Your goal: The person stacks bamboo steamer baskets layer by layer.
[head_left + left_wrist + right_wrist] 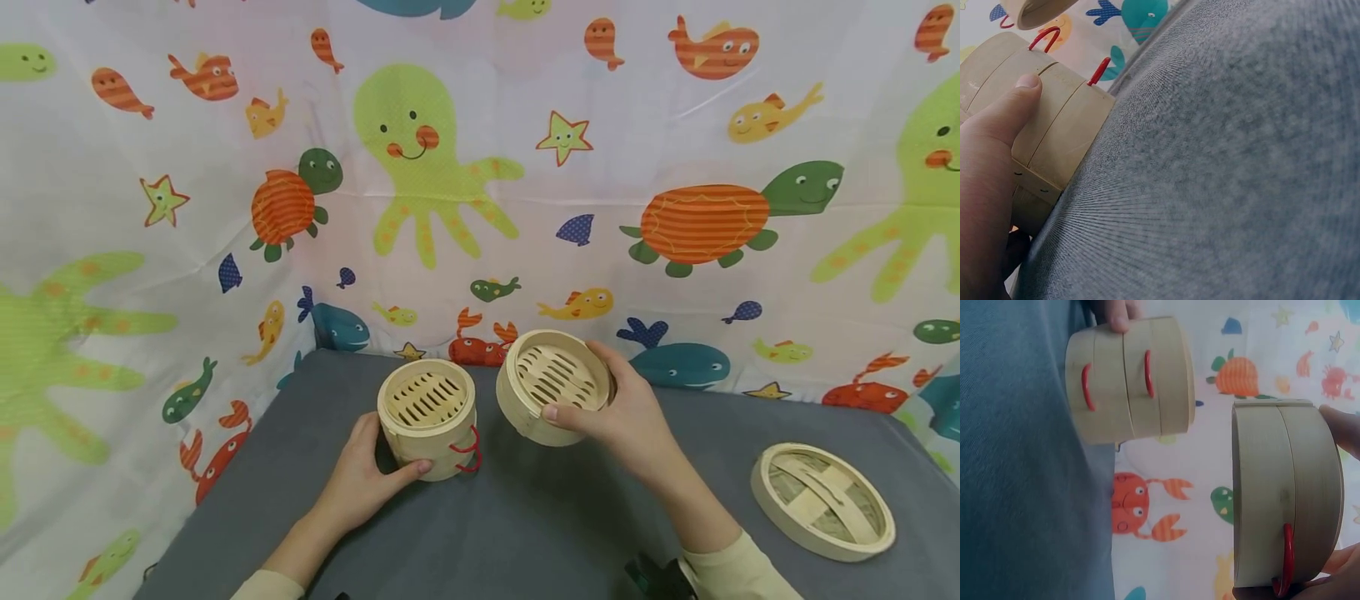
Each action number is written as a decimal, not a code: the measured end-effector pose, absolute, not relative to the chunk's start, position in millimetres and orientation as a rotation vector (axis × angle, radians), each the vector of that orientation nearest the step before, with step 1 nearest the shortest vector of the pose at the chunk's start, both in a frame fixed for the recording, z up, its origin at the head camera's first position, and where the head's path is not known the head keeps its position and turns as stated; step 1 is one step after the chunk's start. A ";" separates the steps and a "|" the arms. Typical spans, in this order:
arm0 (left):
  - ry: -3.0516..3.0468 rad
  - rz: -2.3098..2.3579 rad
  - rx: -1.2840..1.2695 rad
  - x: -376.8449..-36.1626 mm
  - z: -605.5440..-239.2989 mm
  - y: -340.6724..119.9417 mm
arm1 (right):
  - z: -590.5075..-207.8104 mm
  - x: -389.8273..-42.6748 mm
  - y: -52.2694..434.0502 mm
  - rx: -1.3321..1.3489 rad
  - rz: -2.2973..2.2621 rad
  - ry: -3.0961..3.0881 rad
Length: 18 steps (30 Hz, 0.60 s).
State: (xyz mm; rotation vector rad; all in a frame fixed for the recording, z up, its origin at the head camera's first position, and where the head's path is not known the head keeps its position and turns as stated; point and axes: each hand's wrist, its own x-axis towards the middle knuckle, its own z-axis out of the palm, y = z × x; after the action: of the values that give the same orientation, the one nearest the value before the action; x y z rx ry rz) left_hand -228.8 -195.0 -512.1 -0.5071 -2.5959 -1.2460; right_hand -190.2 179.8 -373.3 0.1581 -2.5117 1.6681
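**Desk:** What does the head view show at the grey table [540, 533]?

**Photographer:** A person's left hand [360, 479] wraps around the side of a stack of bamboo steamer tiers [429, 419], thumb pressed against its wall. The stack stands upright on the cloth, just left of centre, with red loop handles [468, 450] on its 4 o'clock side.

**Desk:** And the other hand?

**Photographer:** The right hand [626, 412] grasps a single steamer basket [553, 385], thumb across its near rim, fingers curled round the far side. The basket is lifted clear of the table and tilted, its slatted floor facing the camera. It sits at 3 o'clock from the stack, close but not touching.

**Desk:** Do the wrist cameras confirm that?

**Photographer:** The right wrist view shows a gap between the two pieces, and a red handle [1286, 559] on the held basket. The left wrist view shows the thumb [1013, 106] flat on the stack's wall.

**Desk:** Anything else?

**Photographer:** A woven steamer lid [822, 500] lies on the table at 4 o'clock, well apart from both hands. A sea-creature curtain [480, 167] hangs behind.
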 end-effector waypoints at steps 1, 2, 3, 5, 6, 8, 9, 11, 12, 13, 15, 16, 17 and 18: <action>-2.591 -1.238 -0.512 -229.6 -512.5 -195.0 | -373.0 -191.1 177.7 0.161 1.669 -2.509; -2.587 -1.241 -0.515 -230.0 -512.4 -195.0 | -372.7 -192.0 175.3 0.165 1.672 -2.505; -2.582 -1.242 -0.521 -230.2 -512.1 -194.8 | -372.5 -193.2 172.9 0.172 1.675 -2.501; -2.572 -1.245 -0.526 -230.4 -511.7 -194.8 | -372.0 -195.6 167.8 0.187 1.684 -2.492; -2.569 -1.244 -0.527 -230.4 -511.7 -194.8 | -371.9 -196.8 165.4 0.194 1.693 -2.486; -2.573 -1.248 -0.525 -229.3 -511.9 -194.3 | -371.5 -198.9 161.1 0.212 1.711 -2.475; -2.578 -1.246 -0.522 -228.8 -512.6 -194.0 | -371.5 -199.5 159.6 0.226 1.719 -2.471; -2.587 -1.241 -0.517 -228.4 -512.6 -194.5 | -371.1 -201.2 155.8 0.237 1.731 -2.468; -2.589 -1.242 -0.515 -228.2 -512.6 -194.6 | -370.9 -201.7 154.1 0.245 1.734 -2.466; -2.591 -1.242 -0.513 -228.0 -512.6 -194.6 | -371.0 -202.5 152.6 0.252 1.738 -2.464; -2.591 -1.243 -0.509 -228.0 -512.6 -194.7 | -371.2 -204.0 149.7 0.261 1.746 -2.461; -2.591 -1.243 -0.508 -228.1 -512.4 -194.6 | -371.4 -204.9 148.2 0.261 1.749 -2.460; -2.590 -1.244 -0.506 -228.2 -512.2 -194.6 | -371.6 -205.6 147.0 0.267 1.754 -2.458; -2.591 -1.243 -0.506 -228.5 -512.2 -194.6 | -371.6 -206.1 145.8 0.270 1.761 -2.456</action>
State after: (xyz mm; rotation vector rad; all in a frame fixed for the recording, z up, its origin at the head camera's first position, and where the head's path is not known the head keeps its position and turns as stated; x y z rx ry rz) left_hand -228.5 -194.6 -512.2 -0.5056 -2.5908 -1.2428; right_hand -206.1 145.8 -371.6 0.2698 -2.4558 1.7614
